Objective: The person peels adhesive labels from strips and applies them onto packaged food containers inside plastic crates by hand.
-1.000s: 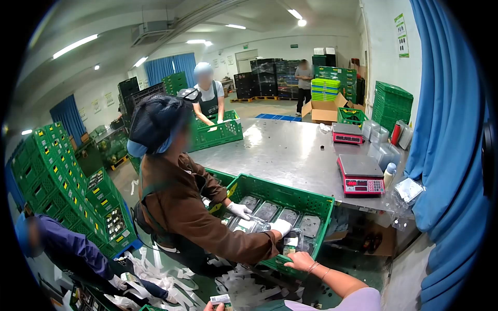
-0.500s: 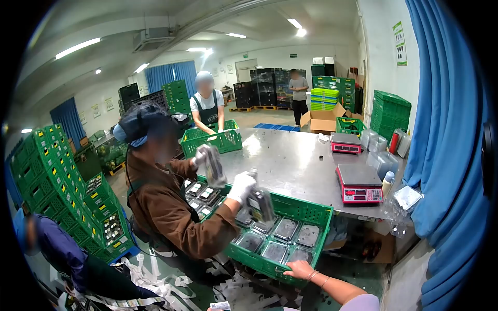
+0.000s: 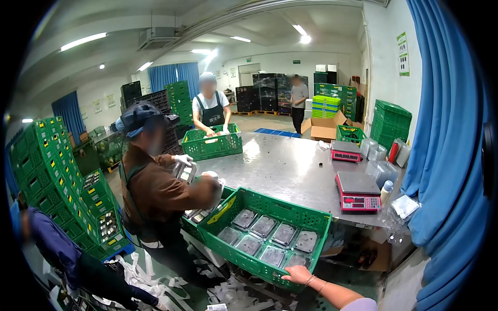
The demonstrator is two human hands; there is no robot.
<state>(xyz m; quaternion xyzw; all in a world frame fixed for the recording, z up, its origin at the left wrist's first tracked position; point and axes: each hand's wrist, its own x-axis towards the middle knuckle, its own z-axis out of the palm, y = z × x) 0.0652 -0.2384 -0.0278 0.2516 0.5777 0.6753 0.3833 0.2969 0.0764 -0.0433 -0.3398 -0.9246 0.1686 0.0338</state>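
My right hand [image 3: 298, 274] grips the near right rim of a green crate [image 3: 318, 243], its fingers curled over the edge. Inside that crate lie several clear lidded boxes [image 3: 263, 226] with dark contents, set in rows. At the bottom edge a small piece of a white label [image 3: 217, 307] shows; my left hand is out of the frame. Beside my crate, a co-worker in a brown jacket [image 3: 171, 181] holds clear boxes in white-gloved hands over a second green crate [image 3: 193, 232].
A metal table [image 3: 280, 160] bears two red scales [image 3: 358, 192], stacked clear lids and a bottle [image 3: 386, 192]. Another person reaches into a green crate [image 3: 212, 147] across it. Blue curtain [image 3: 441, 129] at right; crate stacks [image 3: 46, 176] and a bending person at left; white strips [image 3: 233, 290] on the floor.
The co-worker has lifted clear boxes out of the crate before me and moved them left to the second crate. My right hand stays on the rim. My left hand has dropped out of view.
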